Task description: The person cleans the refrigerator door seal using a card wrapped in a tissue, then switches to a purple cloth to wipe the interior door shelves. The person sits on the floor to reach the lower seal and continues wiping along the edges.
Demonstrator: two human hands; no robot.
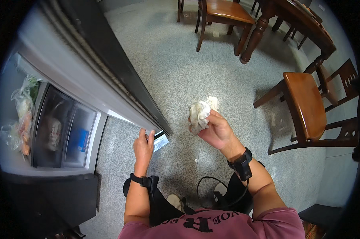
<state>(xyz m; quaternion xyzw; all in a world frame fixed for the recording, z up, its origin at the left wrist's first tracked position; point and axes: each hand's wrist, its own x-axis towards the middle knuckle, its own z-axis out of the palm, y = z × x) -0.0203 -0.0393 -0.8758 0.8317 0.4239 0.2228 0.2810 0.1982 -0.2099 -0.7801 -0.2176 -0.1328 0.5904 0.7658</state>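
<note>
My left hand pinches a plastic card with a dark stripe between thumb and fingers, at the lower corner of an open refrigerator door. The card lies at the door's edge, beside its pale seal; whether it touches the seal I cannot tell. To the right, my right hand holds a crumpled, stained white cloth or tissue up over the floor, apart from the door. Both wrists wear black strapped devices, and a cable runs from the right one.
At the left, the open refrigerator shows bagged food above translucent drawers. A wooden chair stands at the right, another chair and a dark wooden table farther back. The cable loops near my feet.
</note>
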